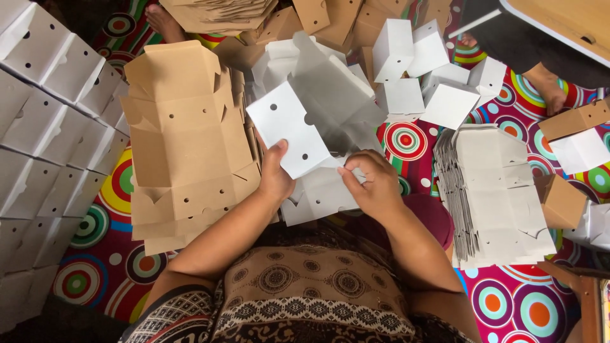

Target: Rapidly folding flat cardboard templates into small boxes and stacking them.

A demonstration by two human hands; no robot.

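Step in hand, by my reading: folding a flat white cardboard box blank into shape, held above the lap over the patterned floor mat.

Left hand: grip closed on the lower edge of one white panel, thumb on top, the panel tilted up and punched with small round holes. Right hand: fingertips pinching a lower flap near the blank's middle crease. Both grips are grasping the same blank; neither is released.

Next move likely calls for turning the pinched flap along its score and seating a tab, keeping the panels square so the thin board does not buckle.

Materials: board is matte white on one face, brown kraft on the other, stiff, sharply die-cut with notches and vent holes.

Around: stack of brown flat blanks just left of the hands; stack of white flat blanks right of them, edges fanned. Folded white boxes are ranked along the mat's left edge, with more finished boxes at the far side. Another person's bare foot is at the far right.
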